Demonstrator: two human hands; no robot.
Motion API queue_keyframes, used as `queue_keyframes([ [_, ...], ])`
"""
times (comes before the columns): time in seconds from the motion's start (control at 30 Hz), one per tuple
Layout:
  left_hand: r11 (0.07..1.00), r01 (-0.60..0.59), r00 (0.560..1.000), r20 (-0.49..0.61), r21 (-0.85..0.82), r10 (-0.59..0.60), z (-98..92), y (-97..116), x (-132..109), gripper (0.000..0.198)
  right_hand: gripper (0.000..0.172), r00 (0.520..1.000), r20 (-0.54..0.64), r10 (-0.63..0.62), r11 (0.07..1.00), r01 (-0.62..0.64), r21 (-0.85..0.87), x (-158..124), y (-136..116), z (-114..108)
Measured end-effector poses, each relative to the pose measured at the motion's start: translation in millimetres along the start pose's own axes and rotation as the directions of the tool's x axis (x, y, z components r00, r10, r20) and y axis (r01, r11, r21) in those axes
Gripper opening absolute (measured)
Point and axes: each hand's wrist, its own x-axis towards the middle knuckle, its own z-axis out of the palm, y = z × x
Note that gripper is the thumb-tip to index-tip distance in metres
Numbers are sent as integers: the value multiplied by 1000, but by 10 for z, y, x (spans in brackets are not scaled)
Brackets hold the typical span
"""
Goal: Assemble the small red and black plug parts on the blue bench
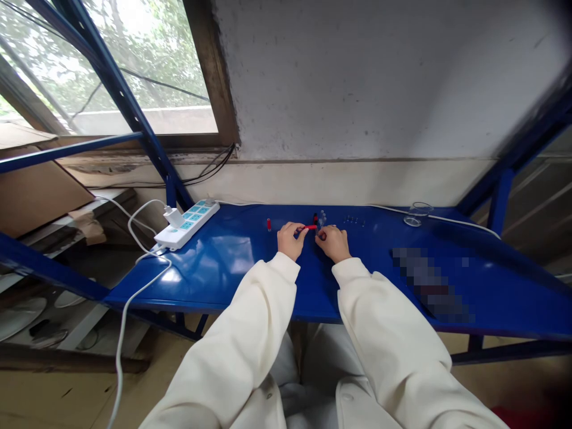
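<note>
Just above the blue table [236, 280], my left hand [290, 239] pinches a small red tube [310, 227] that lies level and points to the right. My right hand [333, 241] is closed at the tube's right end, its fingertips on something small that I cannot make out. Beyond the hands stand a dark and red piece [315, 218] and some clear small pieces [322, 218]. A small red and white cylinder [269, 224] is upright to the left of my left hand. Several tiny clear pieces [355, 220] lie to the right.
A white power strip [187, 225] with a plugged-in adapter and cable sits at the table's left end. A clear glass cup [415, 215] is at the back right, by a white cable [465, 223]. A blurred dark object [429, 286] lies at the right. Blue frame posts flank the table.
</note>
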Motion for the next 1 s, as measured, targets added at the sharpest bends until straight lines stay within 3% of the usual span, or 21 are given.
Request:
queue_keyframes([
  [0.23,990,-57,998,21,132,55,-38,45,-13,27,11,999,-12,-50,998,50,-23,-26,-33,-25],
  [0.43,929,-292,936,269,226,228,-73,163,-69,45,11,997,-75,-20,999,23,39,-36,-74,-51],
  [0.6,917,-307,907,369,254,201,-66,174,-78,46,11,993,-112,31,990,-15,138,-46,-92,-70],
  [0.7,915,-306,913,352,261,205,-60,170,-72,44,13,993,-119,26,984,-4,178,-49,-92,-60],
  [1.0,927,-273,958,162,258,237,-54,152,-37,31,19,986,-150,-75,982,99,161,-54,-105,-36],
])
